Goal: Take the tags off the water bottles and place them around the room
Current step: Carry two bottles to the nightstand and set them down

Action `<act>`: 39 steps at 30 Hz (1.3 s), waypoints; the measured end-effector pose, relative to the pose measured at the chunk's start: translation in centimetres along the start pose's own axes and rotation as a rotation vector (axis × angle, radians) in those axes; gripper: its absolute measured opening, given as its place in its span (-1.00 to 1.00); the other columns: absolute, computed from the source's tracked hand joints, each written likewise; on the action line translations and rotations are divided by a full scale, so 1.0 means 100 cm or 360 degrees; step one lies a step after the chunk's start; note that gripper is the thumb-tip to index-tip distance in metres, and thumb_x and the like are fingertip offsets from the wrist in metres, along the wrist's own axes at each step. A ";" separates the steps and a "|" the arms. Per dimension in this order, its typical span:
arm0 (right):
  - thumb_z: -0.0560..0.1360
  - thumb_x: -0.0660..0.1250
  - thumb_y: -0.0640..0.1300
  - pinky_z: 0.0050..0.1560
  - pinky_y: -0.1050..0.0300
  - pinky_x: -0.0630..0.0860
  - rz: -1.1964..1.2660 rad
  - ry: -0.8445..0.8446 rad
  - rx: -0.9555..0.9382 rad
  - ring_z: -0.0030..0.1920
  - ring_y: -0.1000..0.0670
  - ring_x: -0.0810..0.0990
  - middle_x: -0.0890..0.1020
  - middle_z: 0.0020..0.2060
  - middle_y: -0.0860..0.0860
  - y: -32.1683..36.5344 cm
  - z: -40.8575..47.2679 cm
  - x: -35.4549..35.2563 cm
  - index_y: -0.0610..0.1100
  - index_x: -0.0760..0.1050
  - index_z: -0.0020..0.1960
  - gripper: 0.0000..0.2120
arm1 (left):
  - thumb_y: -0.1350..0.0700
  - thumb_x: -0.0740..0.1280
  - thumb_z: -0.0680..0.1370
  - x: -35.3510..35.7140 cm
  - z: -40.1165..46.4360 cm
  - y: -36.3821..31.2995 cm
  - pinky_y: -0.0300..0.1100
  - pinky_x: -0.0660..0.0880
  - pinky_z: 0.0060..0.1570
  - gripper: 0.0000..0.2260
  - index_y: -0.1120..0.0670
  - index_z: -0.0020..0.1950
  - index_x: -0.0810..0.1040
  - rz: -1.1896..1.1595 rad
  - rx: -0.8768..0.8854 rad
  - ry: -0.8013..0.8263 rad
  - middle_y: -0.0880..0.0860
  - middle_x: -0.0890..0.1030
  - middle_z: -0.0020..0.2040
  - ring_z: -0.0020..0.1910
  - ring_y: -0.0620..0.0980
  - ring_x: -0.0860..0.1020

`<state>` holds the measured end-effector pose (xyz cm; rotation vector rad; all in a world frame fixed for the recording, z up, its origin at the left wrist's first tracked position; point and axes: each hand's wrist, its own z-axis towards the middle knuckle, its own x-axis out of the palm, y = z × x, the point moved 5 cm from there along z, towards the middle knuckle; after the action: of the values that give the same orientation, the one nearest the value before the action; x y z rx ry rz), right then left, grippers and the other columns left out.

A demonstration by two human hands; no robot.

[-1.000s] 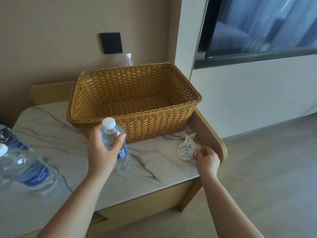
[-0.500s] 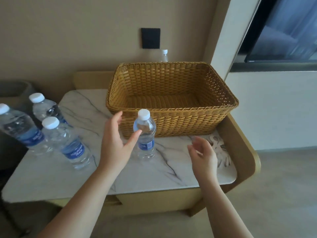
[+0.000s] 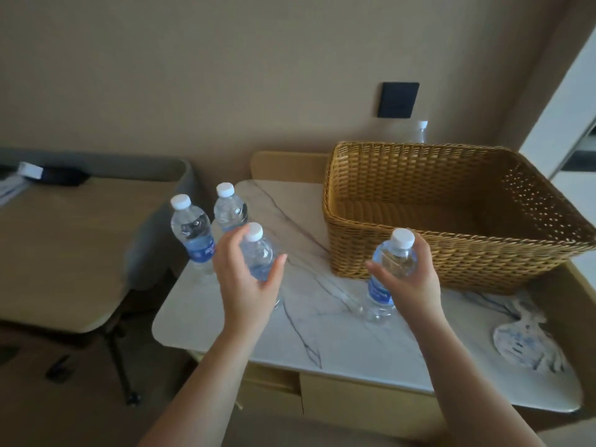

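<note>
Four clear water bottles with white caps and blue labels stand on the marble table top (image 3: 325, 343). My left hand (image 3: 246, 285) is cupped around one bottle (image 3: 258, 253), thumb still spread off its side. My right hand (image 3: 411, 282) wraps another bottle (image 3: 395, 256) just in front of the wicker basket (image 3: 458, 259). Two more bottles (image 3: 193, 230) (image 3: 229, 208) stand at the table's far left edge. Removed white tags with blue print (image 3: 522, 345) lie in a small heap at the right end. No tag shows on any bottle neck.
The basket looks empty inside. A fifth bottle (image 3: 419, 130) stands behind it, under a black wall plate (image 3: 398, 100). The table has raised wooden sides at the back and right. A lower beige side table (image 3: 64, 240) with a dark object stands to the left.
My left hand let go of the bottle by the basket and moved left to another bottle. My right hand left the tags and closed on the bottle by the basket. The view panned left.
</note>
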<state>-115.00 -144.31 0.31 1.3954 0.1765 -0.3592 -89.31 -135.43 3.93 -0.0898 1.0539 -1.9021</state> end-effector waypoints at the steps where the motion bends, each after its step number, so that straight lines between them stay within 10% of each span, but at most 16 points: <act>1: 0.26 0.58 0.06 0.18 -0.01 0.48 0.0001 -0.0027 0.0007 0.18 -0.01 0.52 0.54 0.16 0.07 0.001 0.000 0.003 0.07 0.32 0.33 -0.27 | 0.12 0.54 0.39 0.003 0.003 0.008 0.07 0.43 0.27 -0.34 0.24 0.38 0.33 -0.0045 -0.0079 0.0046 0.19 0.40 0.32 0.31 0.08 0.40; 5: 0.27 0.58 0.02 0.10 -0.07 0.54 -0.0020 -0.0074 0.0032 0.10 0.02 0.58 0.59 0.06 0.09 0.001 -0.003 0.011 0.14 0.34 0.15 -0.43 | 0.02 0.57 0.32 0.015 0.012 0.037 -0.43 0.33 0.21 -0.16 0.02 0.48 0.19 -0.0265 -0.0383 0.0203 -0.05 0.32 0.36 0.28 -0.24 0.33; 10: 0.30 0.54 0.05 -0.02 0.06 0.54 -0.0127 -0.0152 -0.0001 0.04 0.05 0.61 0.60 0.03 0.11 0.005 -0.011 0.022 0.18 0.31 0.10 -0.49 | 0.02 0.61 0.26 0.025 0.002 0.079 -0.59 0.29 0.05 -0.12 -0.11 0.47 0.21 -0.0396 -0.0594 0.0398 -0.31 0.42 0.22 0.14 -0.47 0.40; 15: 0.30 0.52 0.08 -0.21 0.24 0.43 -0.0237 -0.0273 0.0002 -0.04 0.09 0.60 0.61 -0.01 0.10 0.011 -0.026 0.033 0.12 0.32 0.07 -0.52 | -0.04 0.60 0.25 0.029 -0.005 0.105 -0.24 0.51 -0.06 -0.48 -0.03 0.12 0.48 -0.0296 -0.0646 0.0474 -0.13 0.64 -0.07 -0.06 -0.10 0.62; 23: 0.27 0.52 0.09 -0.10 0.07 0.53 -0.0303 -0.0382 -0.0001 -0.02 0.10 0.57 0.58 -0.01 0.13 0.022 -0.064 0.047 0.11 0.34 0.13 -0.48 | -0.07 0.60 0.24 0.041 -0.005 0.099 -0.40 0.43 -0.18 -0.50 -0.15 0.03 0.40 -0.0362 -0.0512 0.0681 -0.18 0.60 -0.14 -0.15 -0.21 0.58; 39: 0.19 0.46 0.20 -0.23 0.47 0.45 -0.0263 -0.1218 0.0205 -0.17 0.33 0.61 0.62 -0.15 0.36 0.010 -0.188 -0.103 0.18 0.39 0.01 -0.54 | -0.14 0.54 0.21 0.114 -0.111 -0.064 -0.22 0.54 -0.11 -0.54 -0.18 0.03 0.45 -0.0983 -0.0278 0.1464 -0.15 0.64 -0.10 -0.12 -0.25 0.59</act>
<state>-122.63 -124.31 1.39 1.2814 -0.3681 -1.0257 -105.19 -135.66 -2.47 0.4554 1.9750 -2.4627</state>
